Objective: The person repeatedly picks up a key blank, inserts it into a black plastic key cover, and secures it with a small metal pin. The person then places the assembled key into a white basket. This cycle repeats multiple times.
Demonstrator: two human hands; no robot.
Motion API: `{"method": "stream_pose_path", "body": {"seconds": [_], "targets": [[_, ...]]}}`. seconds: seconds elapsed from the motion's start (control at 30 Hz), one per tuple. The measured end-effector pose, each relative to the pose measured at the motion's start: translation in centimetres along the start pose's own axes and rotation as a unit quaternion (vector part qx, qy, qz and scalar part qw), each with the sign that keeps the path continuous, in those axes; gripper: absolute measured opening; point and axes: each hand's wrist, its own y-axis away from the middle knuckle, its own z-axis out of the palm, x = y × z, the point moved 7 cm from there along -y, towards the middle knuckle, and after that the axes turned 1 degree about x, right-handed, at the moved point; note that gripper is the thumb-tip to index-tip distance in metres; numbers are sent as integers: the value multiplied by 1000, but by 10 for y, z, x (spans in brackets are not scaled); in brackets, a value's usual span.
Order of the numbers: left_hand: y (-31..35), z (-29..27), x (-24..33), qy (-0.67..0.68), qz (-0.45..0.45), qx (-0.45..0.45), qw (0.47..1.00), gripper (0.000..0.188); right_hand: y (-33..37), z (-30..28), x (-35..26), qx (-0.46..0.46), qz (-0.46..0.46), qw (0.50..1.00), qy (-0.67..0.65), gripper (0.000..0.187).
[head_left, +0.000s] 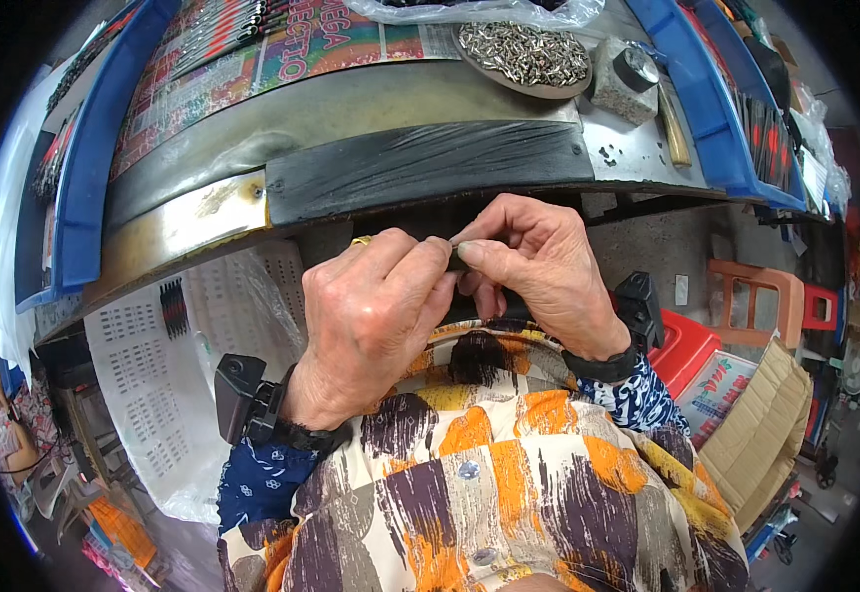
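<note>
Workpiece: a small dark piece point(456, 259), almost wholly covered by your fingertips; only a sliver shows, and its full shape cannot be told.
Workpiece position: between your two hands, above your lap and just in front of the black strip point(420, 166) on the bench edge.
Left hand: your left hand point(375, 306) has its fingers curled inward, thumb and index drawn together at the tips, gripping the piece; a yellow band shows at one finger.
Right hand: your right hand point(540, 274) pinches the piece between thumb and index, with next to no gap; the other fingers bend loosely below, partly hidden.
Hand spacing: your fingertips meet, or nearly so; actual contact cannot be told.
Bowl: beyond your right hand, a shallow bowl point(546, 92) on the bench is heaped with small metal parts point(521, 51).
Block: a grey block point(623, 91) stands beside the bowl, a black round piece point(637, 67) on top.
Basket: below your left hand, a white perforated basket point(139, 395) carries dark strips point(173, 309).
</note>
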Motion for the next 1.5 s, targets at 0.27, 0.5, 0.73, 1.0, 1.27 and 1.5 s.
{"method": "stream_pose_path", "body": {"seconds": [0.27, 0.5, 0.73, 1.0, 1.27, 1.5], "targets": [[-3, -6, 0, 17, -10, 14, 1000, 23, 2, 2, -6, 6, -34, 999, -21, 15], [0, -1, 4, -5, -4, 6, 1000, 22, 1, -1, -6, 8, 13, 1000, 23, 15], [2, 2, 3, -4, 1, 21, 1000, 19, 1, 1, 0, 37, -36, 999, -2, 13], [-16, -8, 9, 13, 9, 46, 999, 20, 4, 0, -17, 83, -104, 991, 17, 11], [-27, -12, 10, 43, 22, 52, 997, 21, 3, -4, -34, 68, -93, 993, 28, 9], [-36, -20, 5, 34, 8, 63, 997, 22, -3, -36, -97, 190, -334, 842, 379, 11]]}}
